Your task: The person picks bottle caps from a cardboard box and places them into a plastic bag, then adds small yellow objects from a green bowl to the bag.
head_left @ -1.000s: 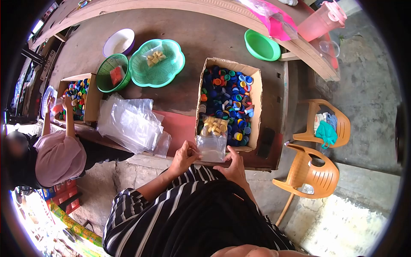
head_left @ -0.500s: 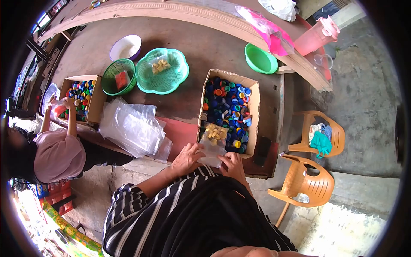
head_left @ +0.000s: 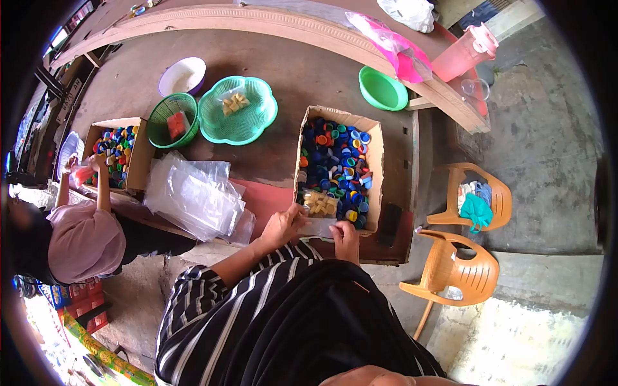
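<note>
My left hand (head_left: 282,225) and my right hand (head_left: 346,235) both pinch the top edge of a small clear plastic bag (head_left: 320,207) that holds several yellow bottle caps. The bag lies over the near end of a cardboard box (head_left: 378,168) filled with mostly blue bottle caps, with some orange, green and yellow ones mixed in. My striped sleeve runs down from the left hand.
A pile of clear bags (head_left: 193,196) lies left of the box. Further back are a green flower-shaped basket (head_left: 237,110), a round green basket (head_left: 171,120), a white bowl (head_left: 182,76) and a green bowl (head_left: 382,89). Another person (head_left: 84,238) works at a second cap box (head_left: 116,153). Two orange chairs (head_left: 462,270) stand right.
The bag of yellow caps has been lowered flatter onto the box's near end, and both my hands have shifted along its top edge, closer to my body.
</note>
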